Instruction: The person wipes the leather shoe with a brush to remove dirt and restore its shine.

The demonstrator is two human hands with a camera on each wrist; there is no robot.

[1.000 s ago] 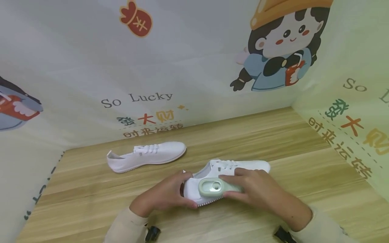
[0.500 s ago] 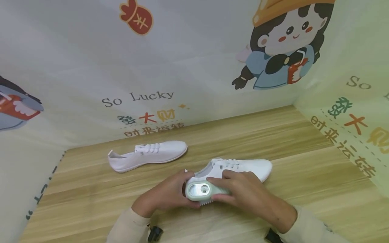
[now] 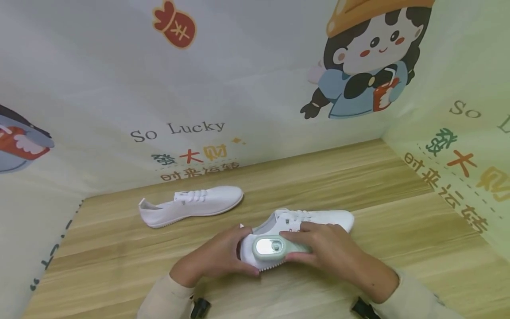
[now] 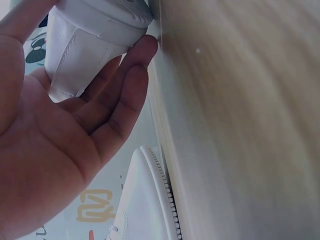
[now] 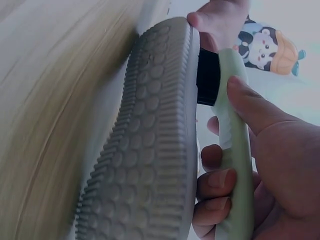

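Note:
A white lace-up shoe (image 3: 332,217) lies tilted on its side, toe to the right, in the head view. My left hand (image 3: 219,253) grips its heel, with thumb and fingers around the back; the left wrist view shows the heel (image 4: 82,52) between them. Curled around the handle of a pale green brush (image 3: 268,248) is my right hand (image 3: 332,250). The brush has a clear oval window on its back. In the right wrist view its black bristles (image 5: 207,77) press against the shoe's side near the heel, beside the grey knobbed sole (image 5: 145,115).
Another white shoe (image 3: 207,203) sits upright on the wood-grain table (image 3: 119,261), behind and left of the held one. Printed cloth walls (image 3: 255,97) enclose the table at the back and both sides.
The brush slid left along the shoe's side toward the heel, then came back a little to the right. The left hand keeps its hold on the heel; the other shoe stays put.

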